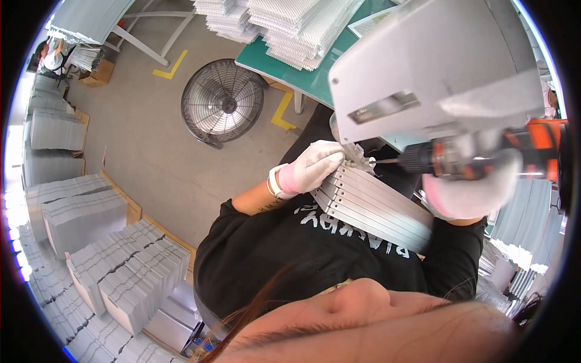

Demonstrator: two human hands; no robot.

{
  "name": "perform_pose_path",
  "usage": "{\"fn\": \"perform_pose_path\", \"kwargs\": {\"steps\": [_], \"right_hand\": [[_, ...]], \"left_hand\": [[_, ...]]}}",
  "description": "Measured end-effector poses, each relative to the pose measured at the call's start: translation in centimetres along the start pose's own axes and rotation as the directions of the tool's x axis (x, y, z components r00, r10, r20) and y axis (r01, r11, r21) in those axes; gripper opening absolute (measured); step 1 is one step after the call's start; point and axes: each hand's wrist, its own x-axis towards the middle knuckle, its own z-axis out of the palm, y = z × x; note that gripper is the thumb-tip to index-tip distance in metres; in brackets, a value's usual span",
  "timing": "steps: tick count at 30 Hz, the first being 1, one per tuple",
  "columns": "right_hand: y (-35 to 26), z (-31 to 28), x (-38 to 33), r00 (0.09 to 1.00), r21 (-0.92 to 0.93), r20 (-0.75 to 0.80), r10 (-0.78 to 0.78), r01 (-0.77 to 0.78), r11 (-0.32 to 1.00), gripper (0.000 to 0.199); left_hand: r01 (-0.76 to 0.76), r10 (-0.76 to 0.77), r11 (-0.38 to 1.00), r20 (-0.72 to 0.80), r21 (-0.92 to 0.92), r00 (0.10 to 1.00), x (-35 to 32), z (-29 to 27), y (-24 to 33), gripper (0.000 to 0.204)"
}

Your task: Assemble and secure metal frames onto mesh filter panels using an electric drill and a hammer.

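I have one bundle of flat grey metal strips against my chest, about seven strips by the edges I can count, each with small holes along it. It is my landmark here. One power drill, orange and black, sits at the bundle's upper end, its bit lying level and pointing at the top corner of the bundle. One round floor fan stands on the concrete well beyond the bundle, to its upper left. One green table lies beyond the bundle's top end, carrying several stacks of white mesh sheets. Many stacks of grey panels fill the floor far to the bundle's left; I cannot count them exactly.

My left hand, in a white glove with a pink cuff, comes in from the bundle's left with the forearm bent across my body. Its fingers are curled closed over the bundle's top corner, pinching it right beside the drill bit's tip.

My right hand, also gloved, is on the bundle's right side, wrapped tightly around the drill's grip, blurred. A big grey machine housing looms above both.
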Motion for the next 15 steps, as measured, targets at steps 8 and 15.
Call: {"fn": "perform_pose_path", "kwargs": {"steps": [8, 15], "right_hand": [[-0.2, -4.4, 0.4, 0.944, 0.064, 0.106, 0.314, -0.321, 0.945, 0.011], [-0.2, -5.3, 1.0, 0.877, 0.029, -0.089, 0.472, -0.472, 0.881, 0.003]], "left_hand": [[0.006, -0.009, 0.999, 0.051, 0.05, 0.999, -0.8, -0.1, -0.9, 0.028], [-0.374, 0.398, 0.84, 0.023, 0.394, 0.917, 0.6, 0.9, 0.4, 0.034]]}}
